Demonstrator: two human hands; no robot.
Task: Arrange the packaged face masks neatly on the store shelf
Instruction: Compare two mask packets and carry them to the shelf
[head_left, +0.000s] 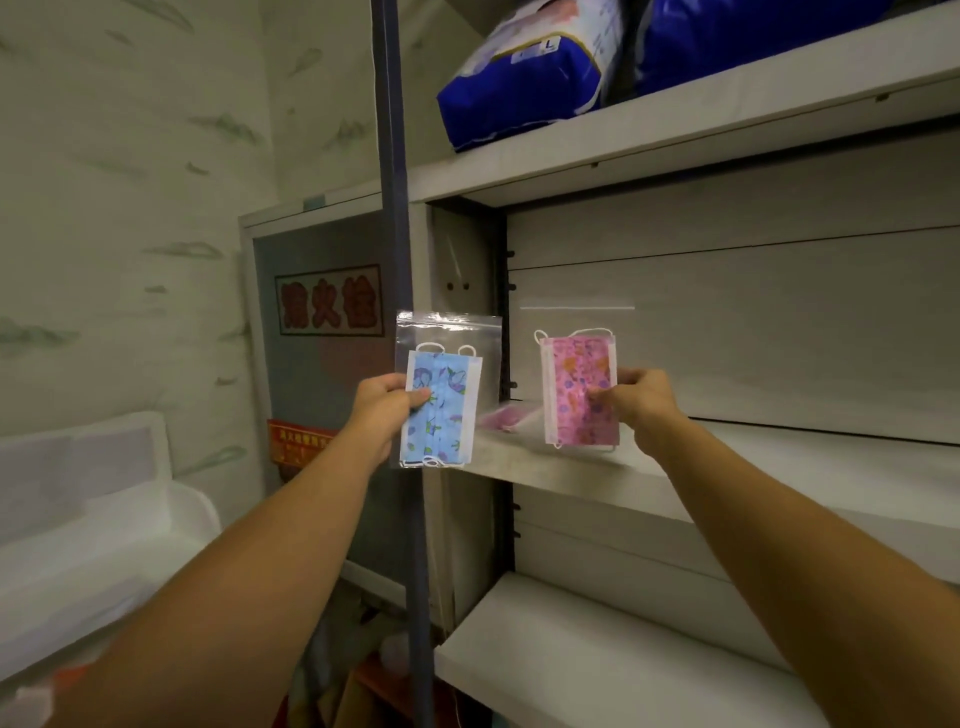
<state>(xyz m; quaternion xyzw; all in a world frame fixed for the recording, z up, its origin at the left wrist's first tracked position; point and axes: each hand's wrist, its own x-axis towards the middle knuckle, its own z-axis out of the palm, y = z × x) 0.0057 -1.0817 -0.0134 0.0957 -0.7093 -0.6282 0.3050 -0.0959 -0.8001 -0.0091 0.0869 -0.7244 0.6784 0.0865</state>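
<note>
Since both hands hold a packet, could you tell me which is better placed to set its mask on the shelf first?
Probably the right hand: its pink mask packet already hangs over the middle shelf, beside another pink packet. The left hand holds the blue mask packet off the shelf's end.

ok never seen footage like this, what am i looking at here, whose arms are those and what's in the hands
There is no machine here. A person wears a wide-angle camera on the head, so this single picture looks forward and down along their own two bare arms, toward a white store shelf.

The left hand pinches a clear zip bag holding a blue flowered face mask, held upright in front of the shelf's left end. The right hand pinches a pink patterned face mask, also upright, its bottom edge low over the shelf board or on it; I cannot tell which.

Behind and between the two lies another pink packaged mask, flat on the shelf. On the shelf above sit big blue and white soft packs. Both grips are by thumb and fingers at the pack's side.
</note>
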